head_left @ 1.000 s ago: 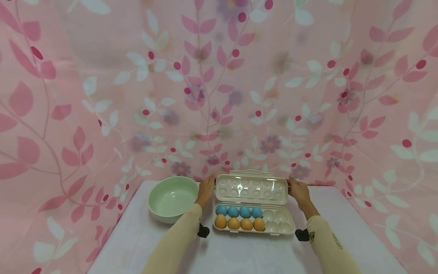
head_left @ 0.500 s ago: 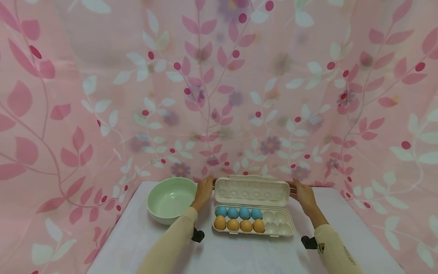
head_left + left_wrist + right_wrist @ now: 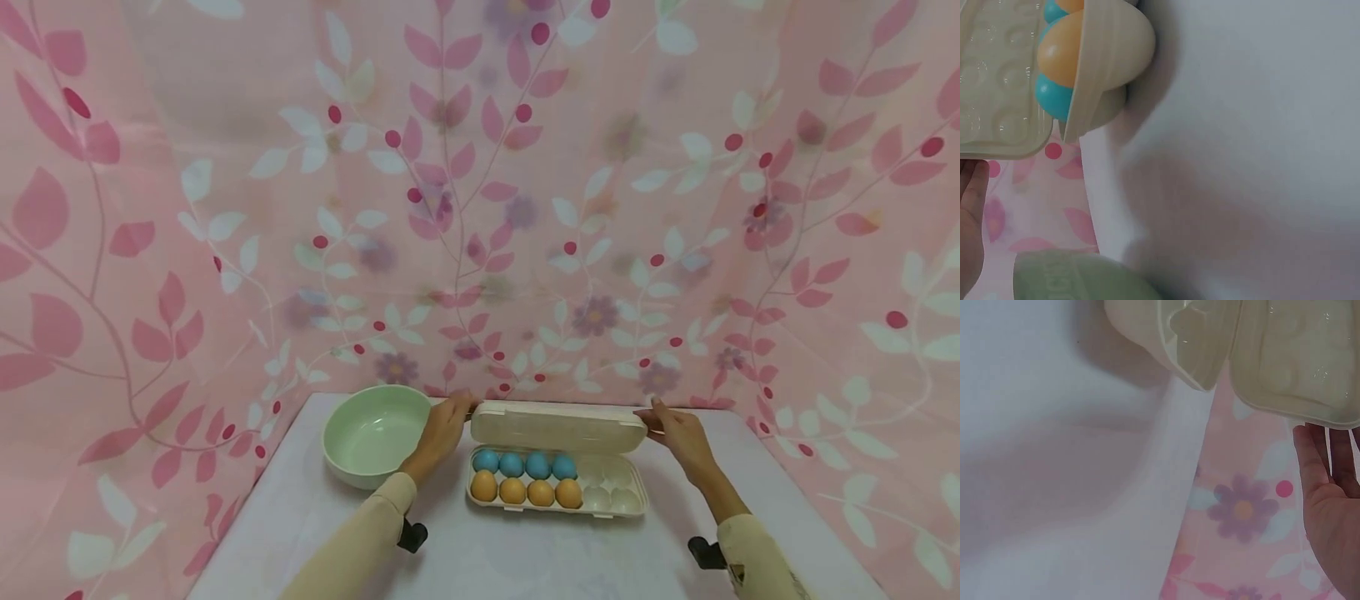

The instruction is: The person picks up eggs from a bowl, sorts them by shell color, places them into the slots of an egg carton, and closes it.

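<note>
An off-white egg carton (image 3: pixel 633 492) lies on the table, its lid (image 3: pixel 558 429) tilted partway down over the back of the base. Several blue eggs (image 3: pixel 537 465) fill part of the back row, with several orange eggs (image 3: pixel 541 492) in front of them; cups at the right end hold none. My left hand (image 3: pixel 438 435) is at the lid's left end, its fingers against the edge. At the opposite end, the fingers of my right hand (image 3: pixel 686 442) touch the lid's rim, fairly straight in the right wrist view. The lid hides some of the fingertips.
A light green bowl (image 3: pixel 371 437) stands left of the carton, close behind my left forearm. White cloth covers the table (image 3: pixel 540 558). A pink floral curtain (image 3: pixel 480 250) hangs just beyond its back edge.
The lid has swung forward and down from nearly upright, both hands moving with it at its ends. The base, eggs and bowl have stayed in place.
</note>
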{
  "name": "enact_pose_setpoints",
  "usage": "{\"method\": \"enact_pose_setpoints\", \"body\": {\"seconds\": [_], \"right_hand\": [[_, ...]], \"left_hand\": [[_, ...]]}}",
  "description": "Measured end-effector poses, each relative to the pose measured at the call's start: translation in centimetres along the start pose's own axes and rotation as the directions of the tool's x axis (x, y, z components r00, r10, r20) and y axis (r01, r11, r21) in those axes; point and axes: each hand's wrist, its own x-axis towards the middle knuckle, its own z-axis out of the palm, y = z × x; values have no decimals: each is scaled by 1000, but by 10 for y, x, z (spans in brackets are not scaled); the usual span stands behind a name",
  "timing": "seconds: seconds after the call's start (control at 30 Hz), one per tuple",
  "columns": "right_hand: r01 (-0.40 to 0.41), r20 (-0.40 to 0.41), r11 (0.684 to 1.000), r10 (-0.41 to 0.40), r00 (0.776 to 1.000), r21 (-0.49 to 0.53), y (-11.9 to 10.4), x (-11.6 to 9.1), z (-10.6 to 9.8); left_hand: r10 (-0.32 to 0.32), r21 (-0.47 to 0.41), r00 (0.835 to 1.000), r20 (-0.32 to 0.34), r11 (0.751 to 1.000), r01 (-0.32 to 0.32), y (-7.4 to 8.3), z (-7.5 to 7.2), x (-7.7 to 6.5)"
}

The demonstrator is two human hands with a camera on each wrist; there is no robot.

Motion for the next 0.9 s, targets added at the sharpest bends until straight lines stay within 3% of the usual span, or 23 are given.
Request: {"method": "enact_pose_setpoints", "body": {"seconds": [0.13, 0.27, 0.33, 0.53, 0.67, 0.73, 0.9], "right_hand": [[19, 10, 996, -18, 1000, -83, -2, -7, -3], [60, 4, 972, -61, 998, -225, -4, -16, -1], [89, -2, 950, -93, 996, -299, -5, -22, 2], [201, 62, 876, -193, 979, -439, -5, -40, 14], [297, 111, 806, -281, 953, -512, -3, -53, 21], [359, 140, 755, -341, 930, -548, 0, -59, 25], [509, 213, 630, -487, 847, -587, 10, -73, 38]], "left_hand": [[105, 146, 993, 56, 983, -112, 2, -6, -5], [181, 210, 973, 147, 955, -209, 6, -10, -10], [206, 215, 956, 208, 944, -250, 8, -11, -14], [247, 243, 885, 395, 901, -359, 8, -12, -31], [230, 304, 864, 447, 870, -389, 7, -12, -41], [224, 335, 852, 474, 849, -409, 8, -11, -46], [277, 365, 801, 531, 778, -511, 5, -11, -59]]}}
